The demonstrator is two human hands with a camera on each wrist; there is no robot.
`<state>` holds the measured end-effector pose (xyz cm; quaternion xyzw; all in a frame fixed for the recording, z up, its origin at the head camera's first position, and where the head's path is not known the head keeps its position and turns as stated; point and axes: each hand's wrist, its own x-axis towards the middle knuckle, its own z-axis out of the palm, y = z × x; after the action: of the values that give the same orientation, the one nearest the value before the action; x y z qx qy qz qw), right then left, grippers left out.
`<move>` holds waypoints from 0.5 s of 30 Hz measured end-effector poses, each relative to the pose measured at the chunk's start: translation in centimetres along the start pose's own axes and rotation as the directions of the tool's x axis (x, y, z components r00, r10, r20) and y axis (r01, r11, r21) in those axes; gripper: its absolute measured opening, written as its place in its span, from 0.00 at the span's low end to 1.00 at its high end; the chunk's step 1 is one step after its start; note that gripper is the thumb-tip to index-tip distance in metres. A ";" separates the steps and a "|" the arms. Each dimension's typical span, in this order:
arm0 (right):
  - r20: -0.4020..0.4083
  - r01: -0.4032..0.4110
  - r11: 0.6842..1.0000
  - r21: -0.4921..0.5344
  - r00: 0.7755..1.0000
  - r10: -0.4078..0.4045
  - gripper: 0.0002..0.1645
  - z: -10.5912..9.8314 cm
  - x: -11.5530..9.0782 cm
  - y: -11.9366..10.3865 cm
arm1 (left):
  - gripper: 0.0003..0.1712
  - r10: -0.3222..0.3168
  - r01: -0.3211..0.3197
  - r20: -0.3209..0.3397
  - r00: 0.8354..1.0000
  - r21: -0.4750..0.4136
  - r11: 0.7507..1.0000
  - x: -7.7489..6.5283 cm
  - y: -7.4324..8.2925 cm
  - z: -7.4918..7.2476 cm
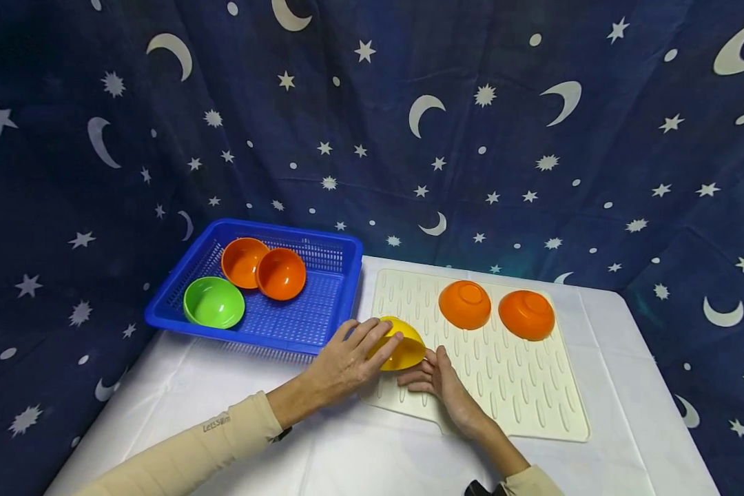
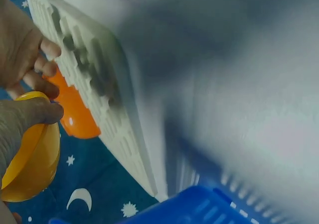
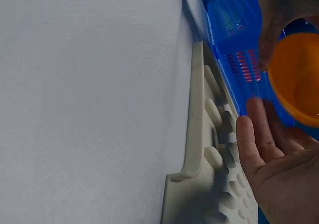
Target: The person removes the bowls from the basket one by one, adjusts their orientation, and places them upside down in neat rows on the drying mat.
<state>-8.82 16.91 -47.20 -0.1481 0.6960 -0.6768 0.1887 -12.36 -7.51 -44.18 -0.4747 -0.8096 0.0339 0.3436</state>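
A yellow bowl (image 1: 403, 348) is tilted on its side above the left part of a cream drying mat (image 1: 471, 386). My left hand (image 1: 350, 355) grips it, with the thumb at its rim in the left wrist view. My right hand (image 1: 443, 386) is at the bowl's right side, palm turned up and fingers extended; in the right wrist view these fingers (image 3: 256, 129) lie just below the bowl (image 3: 299, 79). Whether a right fingertip touches the rim I cannot tell. Two orange bowls, one nearer the middle (image 1: 465, 304) and one farther right (image 1: 527, 315), rest upside down on the mat.
A blue basket (image 1: 353, 275) stands left of the mat on the white-covered table (image 1: 347, 455). Inside it, a green bowl (image 1: 213, 303) and two orange bowls (image 1: 243, 263) sit with openings up. A dark curtain (image 1: 372, 124) with moons and stars rises behind the table.
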 end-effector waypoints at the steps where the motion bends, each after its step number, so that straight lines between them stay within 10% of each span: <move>1: -0.001 -0.006 1.000 0.003 1.000 0.006 0.50 0.1 0.1 0.0 | 0.45 0.007 -0.007 -0.005 1.000 -0.002 1.000 -0.1 0.2 0.1; 15: -0.036 -0.061 0.997 0.037 0.997 0.063 0.44 0.6 0.0 0.4 | 0.45 0.068 -0.065 0.051 0.996 -0.046 0.997 -0.4 1.5 0.9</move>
<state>-8.50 16.41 -47.63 -0.1104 0.6914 -0.6856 0.1993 -11.65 -6.72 -45.65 -0.5079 -0.8027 0.0399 0.3101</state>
